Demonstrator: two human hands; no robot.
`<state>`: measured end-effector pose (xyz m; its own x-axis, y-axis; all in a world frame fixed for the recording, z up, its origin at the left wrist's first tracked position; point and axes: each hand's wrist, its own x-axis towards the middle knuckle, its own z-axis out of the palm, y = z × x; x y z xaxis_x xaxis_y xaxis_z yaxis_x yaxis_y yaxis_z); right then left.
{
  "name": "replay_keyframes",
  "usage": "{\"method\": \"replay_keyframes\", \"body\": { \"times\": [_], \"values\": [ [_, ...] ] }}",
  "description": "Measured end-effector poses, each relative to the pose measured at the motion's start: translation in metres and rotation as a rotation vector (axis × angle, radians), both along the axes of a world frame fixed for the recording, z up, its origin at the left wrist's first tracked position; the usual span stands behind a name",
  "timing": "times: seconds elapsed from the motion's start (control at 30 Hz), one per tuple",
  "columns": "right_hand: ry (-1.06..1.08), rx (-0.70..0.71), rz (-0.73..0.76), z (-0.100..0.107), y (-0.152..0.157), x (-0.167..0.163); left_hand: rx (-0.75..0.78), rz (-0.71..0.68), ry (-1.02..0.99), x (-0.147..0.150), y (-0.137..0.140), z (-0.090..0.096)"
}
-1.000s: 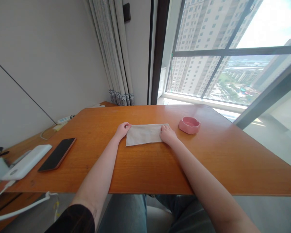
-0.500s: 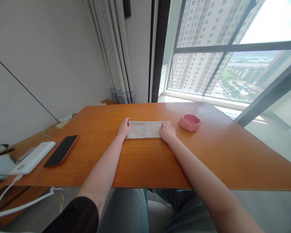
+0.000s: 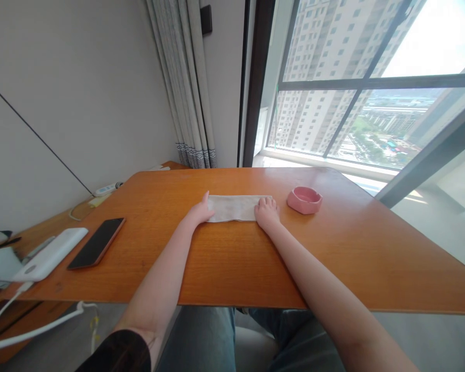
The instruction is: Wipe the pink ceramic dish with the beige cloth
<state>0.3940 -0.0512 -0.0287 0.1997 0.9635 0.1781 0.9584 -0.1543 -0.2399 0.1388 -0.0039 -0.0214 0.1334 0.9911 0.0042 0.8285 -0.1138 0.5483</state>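
Observation:
A light grey cloth, folded into a long strip, lies flat on the wooden table between my two hands. At its left end is my left hand, with its digits spread apart and one reaching over the cloth's edge. My right hand rests palm down on the right end, its fingers lying on the fabric and covering that corner. A small dip shows along the cloth's near edge.
A pink ashtray-like dish stands right of the cloth. On the left lie a phone and a white power bank with a cable. The wooden table ends just before my legs.
My left hand has opened, its digits now spread at the cloth's left end. My right hand has stayed nearly in place. The near edge of the cloth has buckled slightly.

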Motion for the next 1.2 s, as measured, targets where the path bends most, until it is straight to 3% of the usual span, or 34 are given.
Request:
{"method": "replay_keyframes", "body": {
  "times": [0.07, 0.17, 0.27, 0.37, 0.47, 0.57, 0.67, 0.77, 0.83, 0.93, 1.2],
  "values": [
    [0.006, 0.018, 0.015, 0.001, 0.001, 0.001, 0.033, 0.011, -0.065, 0.001, -0.002, 0.001],
    [0.023, 0.009, 0.095, 0.006, 0.0, 0.002, 0.14, 0.153, -0.179, -0.002, 0.002, 0.0],
    [0.014, -0.072, 0.196, 0.01, -0.004, 0.002, 0.212, 0.321, -0.24, -0.012, 0.007, -0.001],
    [0.007, -0.148, 0.227, 0.011, -0.007, -0.001, 0.2, 0.34, -0.247, -0.017, 0.007, -0.001],
    [0.01, -0.16, 0.229, 0.009, -0.007, -0.004, 0.255, 0.275, -0.244, -0.01, 0.001, 0.004],
    [0.015, -0.14, 0.247, 0.006, -0.007, -0.009, 0.488, 0.198, -0.322, 0.01, -0.01, 0.011],
    [0.018, -0.113, 0.307, 0.005, -0.01, -0.018, 0.626, -0.007, -0.396, 0.036, -0.024, 0.015],
    [0.034, -0.088, 0.365, 0.005, -0.013, -0.025, 0.517, -0.33, -0.243, 0.056, -0.033, 0.011],
    [0.053, -0.082, 0.38, 0.005, -0.014, -0.026, 0.413, -0.466, -0.07, 0.062, -0.035, 0.006],
    [0.078, -0.091, 0.388, 0.005, -0.013, -0.024, 0.353, -0.474, 0.067, 0.063, -0.033, 0.001],
    [0.29, -0.082, 0.391, 0.01, -0.008, -0.016, 0.27, -0.506, 0.202, 0.073, -0.034, -0.006]
  ]
}}
